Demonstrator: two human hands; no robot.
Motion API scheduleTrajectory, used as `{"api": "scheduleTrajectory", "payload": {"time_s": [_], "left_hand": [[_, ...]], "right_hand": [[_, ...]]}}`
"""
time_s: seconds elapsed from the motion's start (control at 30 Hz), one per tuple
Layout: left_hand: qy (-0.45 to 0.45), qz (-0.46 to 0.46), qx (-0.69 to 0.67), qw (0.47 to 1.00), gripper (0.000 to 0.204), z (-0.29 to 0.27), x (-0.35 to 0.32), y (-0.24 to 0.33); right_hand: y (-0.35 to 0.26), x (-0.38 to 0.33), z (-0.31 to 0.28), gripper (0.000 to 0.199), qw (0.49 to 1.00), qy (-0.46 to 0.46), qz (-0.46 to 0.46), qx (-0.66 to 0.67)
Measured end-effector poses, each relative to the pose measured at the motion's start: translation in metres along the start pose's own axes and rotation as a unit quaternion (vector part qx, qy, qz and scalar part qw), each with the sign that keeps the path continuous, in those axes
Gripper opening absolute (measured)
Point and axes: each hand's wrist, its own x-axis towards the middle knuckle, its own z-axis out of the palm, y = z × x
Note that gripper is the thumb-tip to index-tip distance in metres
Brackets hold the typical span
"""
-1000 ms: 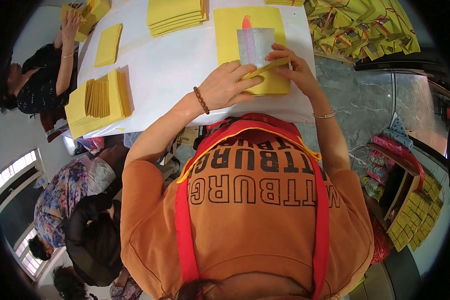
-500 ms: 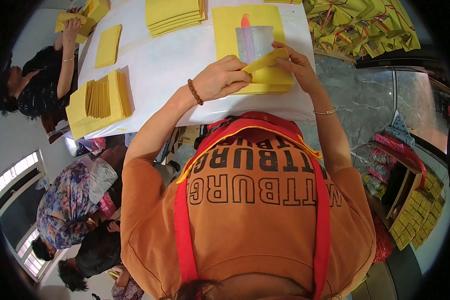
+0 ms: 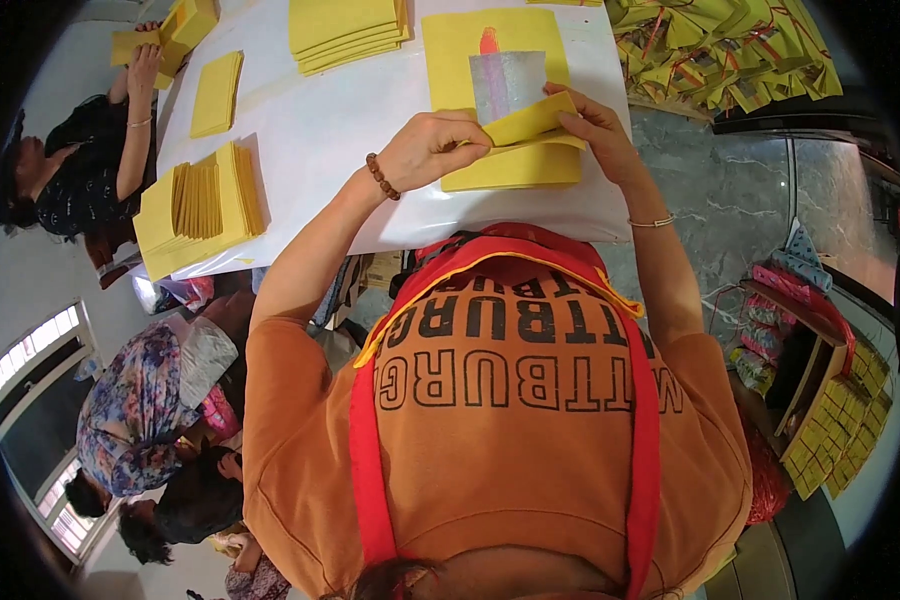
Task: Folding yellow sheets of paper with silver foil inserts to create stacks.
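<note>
With my left hand (image 3: 435,150) I am pinching the left end of a yellow paper strip (image 3: 527,118), thumb and curled fingers closing narrowly on it. My right hand (image 3: 598,130) is gripping the other end between thumb and fingers, so the strip is slanting up between my hands. I cannot tell whether it is a fold of the sheet below. Yellow sheets (image 3: 520,172) are lying just under and between my hands; beyond my fingers, a silver-grey patch (image 3: 506,85) is showing on the yellow, with an orange-red mark (image 3: 489,42) at its far edge. Left of my left hand, a fanned yellow stack (image 3: 198,205) is resting on the white-covered bench (image 3: 350,130), and beyond that a thin yellow pile (image 3: 216,95) is lying. Farther out ahead of my left hand, a thicker yellow stack (image 3: 345,40) is sitting.
</note>
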Motion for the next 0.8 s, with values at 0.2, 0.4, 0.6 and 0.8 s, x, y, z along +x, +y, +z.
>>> {"api": "scheduleTrajectory", "payload": {"time_s": [0.2, 0.4, 0.6, 0.8], "left_hand": [[-0.022, 0.024, 0.007, 0.999, 0.014, -0.003, 0.002, -0.002], [-0.061, 0.028, 0.018, 0.998, 0.013, -0.009, 0.005, 0.003], [-0.083, -0.001, 0.008, 0.996, 0.011, -0.011, 0.009, 0.006], [-0.103, -0.011, 0.023, 0.994, 0.010, -0.012, 0.012, 0.010]], "right_hand": [[-0.003, 0.000, 0.003, 0.029, 1.000, 0.003, 0.006, 0.001], [-0.002, 0.000, 0.004, 0.026, 1.000, 0.001, -0.008, -0.015], [-0.004, 0.001, 0.004, 0.027, 1.000, -0.011, -0.011, -0.027], [-0.002, 0.001, 0.004, 0.028, 1.000, -0.006, -0.015, -0.027]]}}
